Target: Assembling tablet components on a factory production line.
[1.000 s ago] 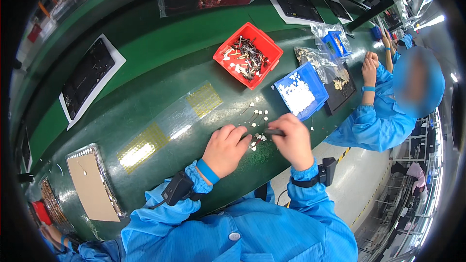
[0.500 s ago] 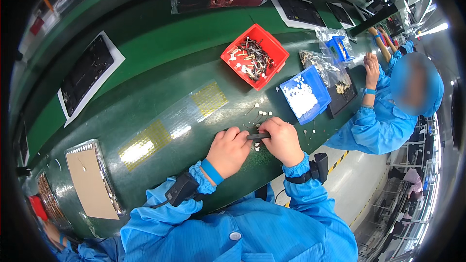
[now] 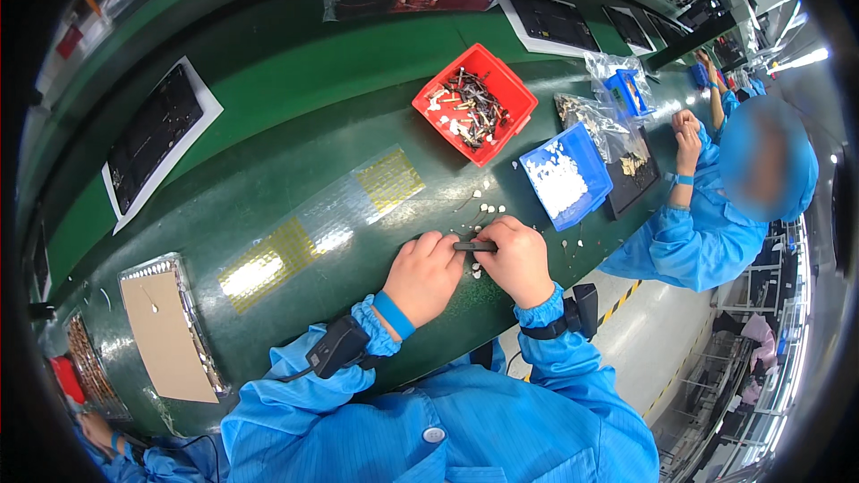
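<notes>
My left hand [image 3: 422, 277] and my right hand [image 3: 516, 261] meet over the green table. Between their fingertips is a small, dark, bar-shaped piece [image 3: 474, 247], lying roughly level. The fingers of both hands are closed on it, and the fingers partly cover its ends. Small white round bits with thin dark leads [image 3: 487, 208] lie scattered just beyond my hands, and a few more show beneath them. Right of my hands stands a blue bin [image 3: 592, 206] with many white pieces. Farther off is a red bin [image 3: 514, 80] full of dark and white thin parts.
Clear sheets with yellow-patterned ends [image 3: 389, 181] lie left of centre. A tan board in a foil-edged tray [image 3: 170, 331] sits at far left. Dark panels on white sheets [image 3: 154, 139] line the back. A person in a blue sleeve [image 3: 676, 241] works at right beside plastic bags [image 3: 617, 125].
The dark piece and my hands have shifted very slightly; both hands keep hold of it. At right, the other person's hands have moved a little.
</notes>
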### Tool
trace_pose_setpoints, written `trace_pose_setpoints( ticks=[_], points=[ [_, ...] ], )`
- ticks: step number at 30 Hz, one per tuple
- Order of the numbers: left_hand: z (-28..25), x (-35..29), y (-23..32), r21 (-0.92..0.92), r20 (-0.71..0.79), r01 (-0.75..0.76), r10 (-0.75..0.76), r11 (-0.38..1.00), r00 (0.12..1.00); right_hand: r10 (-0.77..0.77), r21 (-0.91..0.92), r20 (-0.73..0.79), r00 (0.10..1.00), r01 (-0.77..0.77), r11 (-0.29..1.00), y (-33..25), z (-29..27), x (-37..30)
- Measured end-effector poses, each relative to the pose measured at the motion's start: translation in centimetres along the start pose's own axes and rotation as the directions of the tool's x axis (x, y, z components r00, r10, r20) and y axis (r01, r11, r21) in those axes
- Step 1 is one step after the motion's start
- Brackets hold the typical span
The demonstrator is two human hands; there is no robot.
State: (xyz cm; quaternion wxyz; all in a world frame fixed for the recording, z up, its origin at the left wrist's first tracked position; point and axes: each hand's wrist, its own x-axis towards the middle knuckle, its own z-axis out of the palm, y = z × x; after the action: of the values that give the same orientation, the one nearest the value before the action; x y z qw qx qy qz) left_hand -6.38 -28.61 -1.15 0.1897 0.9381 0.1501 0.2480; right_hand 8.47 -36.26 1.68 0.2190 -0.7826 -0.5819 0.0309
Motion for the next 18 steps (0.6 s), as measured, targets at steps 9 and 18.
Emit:
trace_pose_setpoints(
  ticks=[9,18],
  points=[
    [0.3,0.1,-0.2,-0.033,-0.004,0.016,-0.017,0.999,1.000,0.077,0.031,-0.047,0.996,-0.076,0.997,0.4,-0.9,0.0],
    [0.0,0.0,-0.3,-0.047,-0.025,0.006,-0.007,0.999,1.000,0.132,-0.145,-0.344,0.929,-0.192,0.971,1.5,-5.6,-0.2]
  ],
)
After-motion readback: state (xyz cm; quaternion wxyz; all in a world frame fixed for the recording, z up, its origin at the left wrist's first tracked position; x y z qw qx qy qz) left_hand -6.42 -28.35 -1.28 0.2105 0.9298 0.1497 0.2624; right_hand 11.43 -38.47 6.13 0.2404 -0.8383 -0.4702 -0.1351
